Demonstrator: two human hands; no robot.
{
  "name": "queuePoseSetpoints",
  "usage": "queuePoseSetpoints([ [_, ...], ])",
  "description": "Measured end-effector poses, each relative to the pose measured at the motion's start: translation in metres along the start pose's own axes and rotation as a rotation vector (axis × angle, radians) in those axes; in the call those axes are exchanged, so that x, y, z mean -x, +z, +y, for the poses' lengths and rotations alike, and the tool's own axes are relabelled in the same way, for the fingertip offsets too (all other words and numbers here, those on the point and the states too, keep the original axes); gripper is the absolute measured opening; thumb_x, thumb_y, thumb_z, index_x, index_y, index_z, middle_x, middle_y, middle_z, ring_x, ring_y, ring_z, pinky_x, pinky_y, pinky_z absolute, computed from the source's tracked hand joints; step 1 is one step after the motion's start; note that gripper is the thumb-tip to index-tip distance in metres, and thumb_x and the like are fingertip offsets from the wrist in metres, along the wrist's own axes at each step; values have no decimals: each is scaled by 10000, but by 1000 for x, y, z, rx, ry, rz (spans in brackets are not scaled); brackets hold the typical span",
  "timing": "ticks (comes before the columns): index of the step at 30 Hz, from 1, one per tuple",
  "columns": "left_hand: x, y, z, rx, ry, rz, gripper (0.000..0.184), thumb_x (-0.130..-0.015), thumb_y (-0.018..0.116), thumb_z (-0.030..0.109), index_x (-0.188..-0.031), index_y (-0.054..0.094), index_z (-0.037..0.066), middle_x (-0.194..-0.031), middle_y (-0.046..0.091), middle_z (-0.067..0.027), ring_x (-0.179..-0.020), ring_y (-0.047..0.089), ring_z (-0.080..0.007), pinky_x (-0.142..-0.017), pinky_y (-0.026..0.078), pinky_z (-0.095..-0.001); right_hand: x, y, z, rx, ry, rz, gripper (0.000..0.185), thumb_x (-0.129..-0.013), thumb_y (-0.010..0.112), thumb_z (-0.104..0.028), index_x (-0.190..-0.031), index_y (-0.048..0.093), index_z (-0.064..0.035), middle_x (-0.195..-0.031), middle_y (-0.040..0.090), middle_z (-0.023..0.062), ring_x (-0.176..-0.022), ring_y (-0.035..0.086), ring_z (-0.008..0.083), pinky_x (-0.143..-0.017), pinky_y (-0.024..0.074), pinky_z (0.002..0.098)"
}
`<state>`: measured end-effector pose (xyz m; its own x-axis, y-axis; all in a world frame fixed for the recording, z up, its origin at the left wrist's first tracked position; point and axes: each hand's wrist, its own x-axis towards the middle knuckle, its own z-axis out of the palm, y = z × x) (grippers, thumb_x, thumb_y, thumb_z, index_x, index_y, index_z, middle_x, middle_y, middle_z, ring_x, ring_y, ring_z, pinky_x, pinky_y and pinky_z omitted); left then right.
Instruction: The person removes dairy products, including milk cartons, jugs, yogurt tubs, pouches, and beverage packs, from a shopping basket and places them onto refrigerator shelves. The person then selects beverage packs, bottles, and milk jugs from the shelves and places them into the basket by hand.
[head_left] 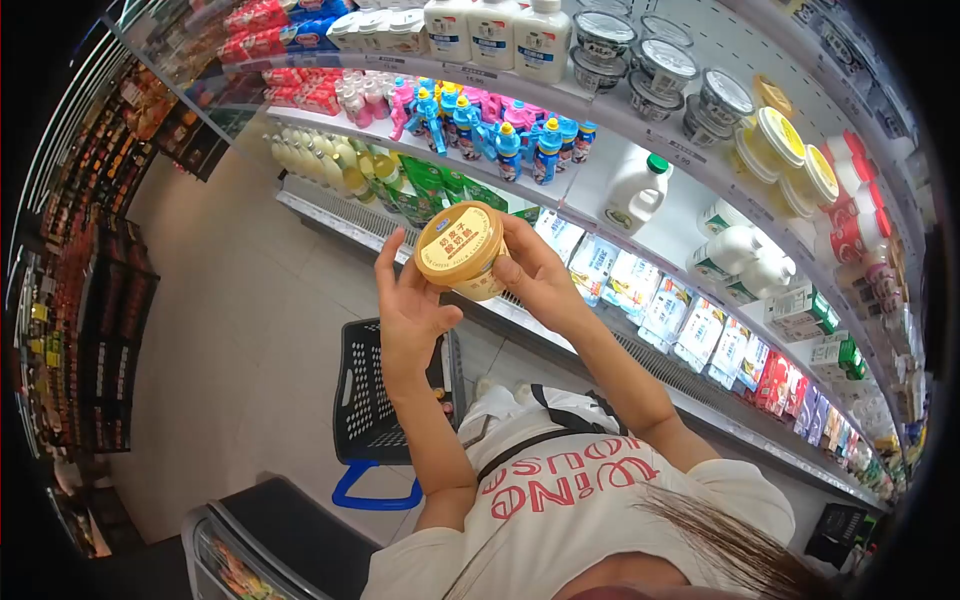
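A round yogurt tub (460,245) with an orange-yellow lid and printed characters is held up in front of the dairy shelves. My right hand (542,280) grips its right side, thumb on the near wall and fingers behind. On the other side, my left hand (412,318) is open, its fingers spread and its thumb apart from the tub. Some left fingertips lie close beside or under the tub; whether they touch it I cannot tell.
Shelves curve around the front and right, with white bottles (541,40), blue character bottles (508,150), a green-capped jug (637,195) and yellow-lidded tubs (781,135). On the floor below stands a black basket (365,400) with a blue handle (375,500). A dark-topped case (290,535) is at lower left.
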<state>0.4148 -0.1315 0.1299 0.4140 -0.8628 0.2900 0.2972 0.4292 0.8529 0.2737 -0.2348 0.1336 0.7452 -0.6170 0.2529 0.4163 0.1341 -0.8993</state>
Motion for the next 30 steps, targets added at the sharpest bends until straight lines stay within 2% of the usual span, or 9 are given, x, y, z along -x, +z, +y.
queuePoseSetpoints([
  [4, -19, 31, -13, 155, -8, 73, 646, -816, 735, 92, -1327, 346, 17, -1346, 471, -181, -1223, 491, -236, -1011, 423, -392, 15, -11, -34, -116, -36, 52, 606, -972, 529, -306, -1455, 284, -34, -1421, 395, 117, -1276, 431, 217, -1023, 423, 377],
  [9, -22, 64, -18, 231, -12, -41, 481, -918, 615, 122, -1315, 361, 25, -1296, 497, -159, -1195, 509, -237, -1003, 432, -417, 38, -24, -58, -5, -79, 138, 557, -1005, 456, -232, -1479, 232, -45, -1431, 379, 111, -1226, 487, 208, -984, 480, 373],
  [14, -24, 103, -24, 269, -2, -118, 503, -900, 643, 126, -1300, 360, 11, -1278, 509, -153, -1189, 509, -228, -1015, 414, -386, 51, -32, -81, 72, -254, 256, 507, -971, 531, -196, -1403, 333, -20, -1296, 456, 151, -1124, 557, 212, -897, 535, 352],
  [18, -35, 142, -18, 157, 112, -194, 579, -822, 708, 10, -1300, 381, 8, -1215, 536, -124, -1163, 524, -203, -1001, 430, -351, 56, -39, -111, 401, -342, 360, 528, -944, 591, -253, -1376, 390, -25, -1222, 534, 138, -991, 585, 160, -802, 512, 304],
  [21, -51, 177, 8, 88, 101, -241, 597, -794, 730, -9, -1300, 414, 6, -1172, 545, -98, -1131, 538, -183, -972, 451, -325, 56, -44, -144, 767, -508, 478, 510, -919, 622, -272, -1331, 459, -19, -1185, 561, 131, -1019, 562, 192, -816, 485, 316],
  [22, -62, 183, 9, 60, 134, -268, 612, -783, 746, 4, -1309, 431, 8, -1182, 543, -96, -1106, 551, -174, -955, 462, -308, 57, -41, -161, 974, -542, 577, 509, -895, 644, -290, -1300, 504, -16, -1175, 564, 136, -1088, 514, 259, -878, 448, 359],
  [27, -132, 243, 45, -214, 479, -354, 678, -771, 792, 134, -1317, 415, -6, -1190, 577, -135, -1125, 543, -205, -931, 454, -326, 23, -59, -235, 1249, -772, 678, 487, -922, 585, -316, -1287, 502, -5, -1150, 596, 168, -1080, 488, 314, -937, 381, 416],
  [29, -173, 271, 62, -307, 595, -309, 680, -775, 794, 185, -1292, 404, -24, -1172, 584, -165, -1136, 537, -212, -947, 443, -334, -6, -78, -269, 1116, -921, 711, 448, -943, 535, -301, -1265, 505, 8, -1105, 613, 185, -1080, 491, 318, -944, 376, 417],
  [30, -190, 288, 75, -305, 653, -327, 684, -776, 794, 197, -1278, 391, -33, -1159, 590, -185, -1119, 555, -222, -931, 460, -337, -16, -85, -288, 1108, -918, 751, 400, -967, 499, -283, -1238, 514, 11, -1111, 619, 166, -1050, 527, 261, -914, 403, 366],
])
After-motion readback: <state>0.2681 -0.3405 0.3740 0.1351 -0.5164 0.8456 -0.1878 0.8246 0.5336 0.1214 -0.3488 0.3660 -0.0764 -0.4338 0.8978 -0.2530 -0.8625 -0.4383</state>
